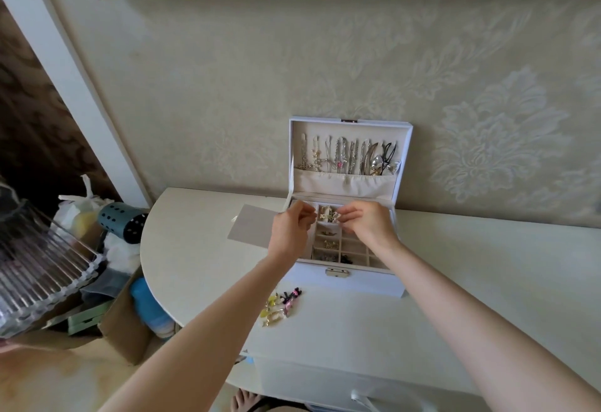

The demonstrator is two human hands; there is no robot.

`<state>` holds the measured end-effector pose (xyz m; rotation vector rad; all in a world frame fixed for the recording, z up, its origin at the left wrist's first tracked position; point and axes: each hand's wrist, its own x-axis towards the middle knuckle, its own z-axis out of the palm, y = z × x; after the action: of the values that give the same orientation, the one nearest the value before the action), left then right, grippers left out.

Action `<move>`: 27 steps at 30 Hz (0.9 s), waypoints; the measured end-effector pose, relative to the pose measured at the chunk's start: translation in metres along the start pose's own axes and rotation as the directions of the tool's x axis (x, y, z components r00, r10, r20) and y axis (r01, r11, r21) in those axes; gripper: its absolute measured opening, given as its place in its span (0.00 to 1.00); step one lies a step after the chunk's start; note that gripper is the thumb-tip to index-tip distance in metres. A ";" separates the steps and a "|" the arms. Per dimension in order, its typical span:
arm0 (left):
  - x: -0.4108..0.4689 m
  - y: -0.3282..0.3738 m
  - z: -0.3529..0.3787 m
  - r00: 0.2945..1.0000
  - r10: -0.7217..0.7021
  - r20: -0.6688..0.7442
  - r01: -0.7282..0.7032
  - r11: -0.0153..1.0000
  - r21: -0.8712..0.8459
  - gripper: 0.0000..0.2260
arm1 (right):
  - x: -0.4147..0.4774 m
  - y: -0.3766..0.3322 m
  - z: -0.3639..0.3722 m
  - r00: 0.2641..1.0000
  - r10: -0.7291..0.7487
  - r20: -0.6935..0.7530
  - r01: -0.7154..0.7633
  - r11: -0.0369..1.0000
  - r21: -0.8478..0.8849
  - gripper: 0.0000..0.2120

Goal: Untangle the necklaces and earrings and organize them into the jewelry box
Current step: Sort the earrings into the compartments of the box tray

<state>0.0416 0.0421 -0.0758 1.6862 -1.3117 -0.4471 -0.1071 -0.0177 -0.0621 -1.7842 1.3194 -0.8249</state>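
We hold both hands over the open white jewelry box (364,281). Our left hand (291,229) and right hand (367,226) have their fingers curled and fingertips drawn together as in a pinch. We cannot tell whether they grasp anything. Between them, gold earrings (328,216) lie in a box compartment. Beyond the fingertips, silver necklaces (341,158) hang in the lid. Below our left wrist, small yellow, pink and black earrings (283,304) lie loose on the pale counter (487,265).

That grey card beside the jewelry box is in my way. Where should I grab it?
Probably pinch the grey card at its left edge, coming from the left: it lies flat on the table, and its right end is hidden behind the left hand by the jewelry box.
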 end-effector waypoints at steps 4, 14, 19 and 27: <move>-0.032 -0.009 -0.017 0.983 0.039 -0.182 -0.054 0.995 -0.080 0.05 | -0.025 -0.003 -0.003 0.997 -0.072 0.011 0.072 0.996 0.045 0.09; -0.090 -0.078 -0.046 0.967 0.077 -0.243 -0.009 0.962 0.272 0.06 | -0.087 -0.003 0.042 0.873 -0.259 0.413 0.386 0.884 -0.262 0.06; -0.087 -0.088 -0.045 0.998 -0.030 -0.051 0.049 0.907 0.419 0.07 | -0.098 -0.009 0.066 0.787 -0.257 0.560 0.489 0.814 -0.314 0.08; -0.080 -0.081 -0.039 0.985 -0.172 -0.014 0.160 0.882 0.444 0.07 | -0.102 -0.010 0.087 0.771 -0.270 0.577 0.553 0.733 -0.396 0.07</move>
<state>0.0866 0.1311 -0.1421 2.1924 -1.3638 -0.2775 -0.0560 0.0989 -0.1040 -2.6125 0.8427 -0.1559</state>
